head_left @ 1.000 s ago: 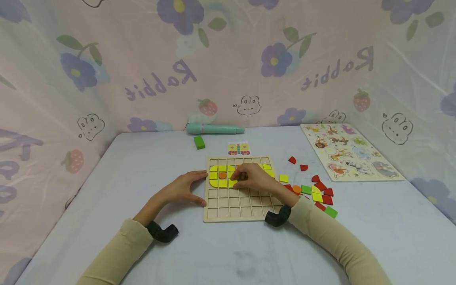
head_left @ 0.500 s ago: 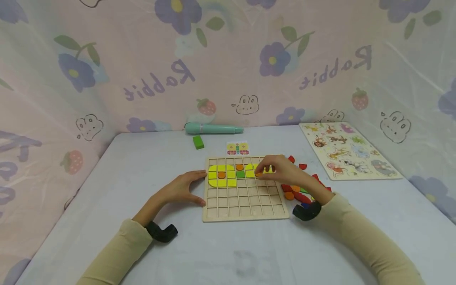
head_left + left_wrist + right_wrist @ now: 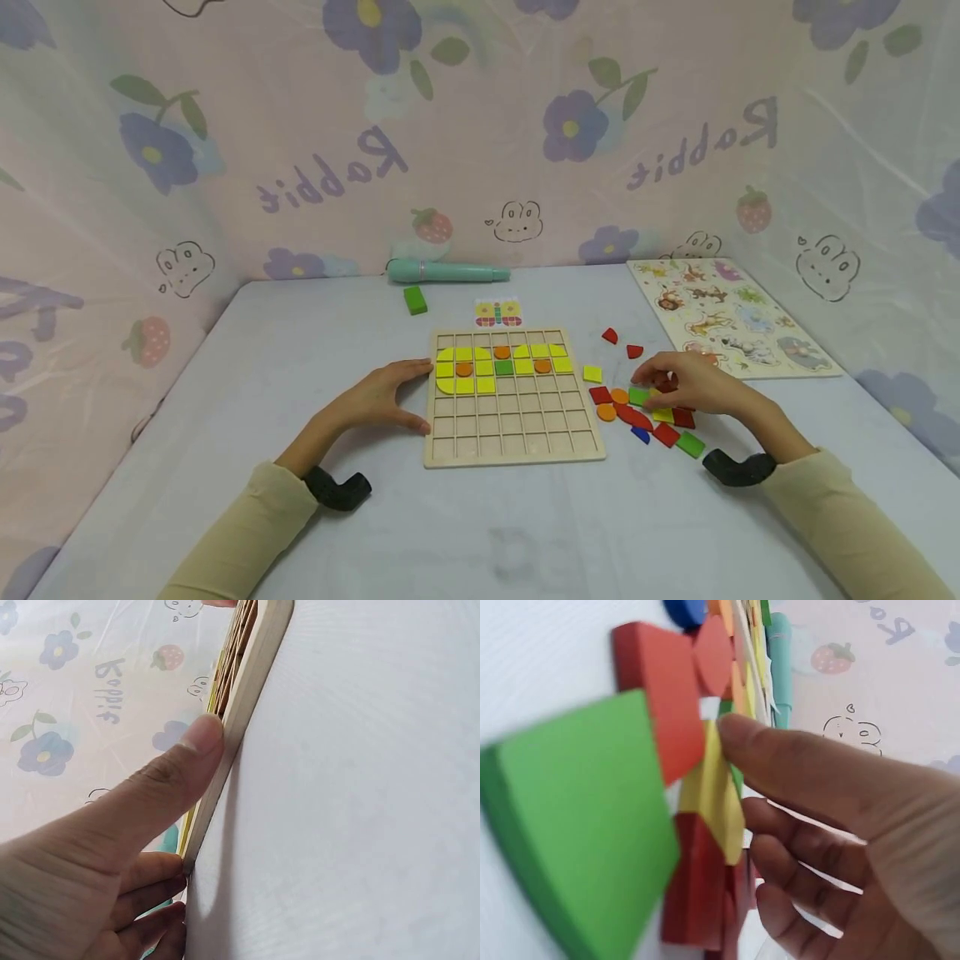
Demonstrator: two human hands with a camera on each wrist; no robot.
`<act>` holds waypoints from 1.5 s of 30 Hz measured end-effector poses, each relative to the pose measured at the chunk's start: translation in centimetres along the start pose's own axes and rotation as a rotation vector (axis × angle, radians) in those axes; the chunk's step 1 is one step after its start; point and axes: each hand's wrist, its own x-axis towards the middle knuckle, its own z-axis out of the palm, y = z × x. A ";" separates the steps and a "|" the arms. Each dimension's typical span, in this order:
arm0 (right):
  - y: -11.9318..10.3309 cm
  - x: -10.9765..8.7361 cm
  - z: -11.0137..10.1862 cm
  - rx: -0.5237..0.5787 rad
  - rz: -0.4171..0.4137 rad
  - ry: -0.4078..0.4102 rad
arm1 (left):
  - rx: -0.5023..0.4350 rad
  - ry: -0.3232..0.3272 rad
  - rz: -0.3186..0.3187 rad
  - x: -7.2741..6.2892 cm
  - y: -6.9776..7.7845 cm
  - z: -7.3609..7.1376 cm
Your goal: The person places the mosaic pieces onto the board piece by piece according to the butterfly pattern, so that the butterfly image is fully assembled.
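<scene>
A wooden grid board (image 3: 517, 429) lies on the table, with yellow pieces (image 3: 465, 385), a green square (image 3: 503, 367) and orange discs (image 3: 542, 366) set in its upper cells. My left hand (image 3: 382, 396) rests along its left side, thumb and fingertips against the board edge (image 3: 247, 682) in the left wrist view. Over the loose pieces right of the board is my right hand (image 3: 697, 385), thumb and fingers apart. In the right wrist view its thumb tip is right at a yellow piece (image 3: 709, 780), beside a red piece (image 3: 671, 701) and a large-looking green piece (image 3: 577, 825). Its fingers partly cover several pieces.
A small butterfly pattern card (image 3: 498, 312) lies behind the board. Farther back are a green block (image 3: 416, 300) and a teal pen-like stick (image 3: 450, 272). An animal puzzle board (image 3: 735, 321) lies at the back right. Two red quarter pieces (image 3: 635, 352) lie apart from the pile.
My right hand has left the board and moved right to the loose pieces. An orange disc now sits in the right yellow shape. My left hand stays at the board's edge.
</scene>
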 end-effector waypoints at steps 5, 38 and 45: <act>0.1 0.2 0.2 -0.026 -0.003 -0.011 | 0.014 -0.007 0.006 0.1 0.0 0.0; -10.5 11.2 8.0 0.038 -0.227 0.094 | 0.002 -0.001 0.012 0.1 -0.1 -0.1; -10.1 11.2 8.2 0.049 -0.255 0.107 | 0.003 0.003 0.020 0.1 -0.1 0.0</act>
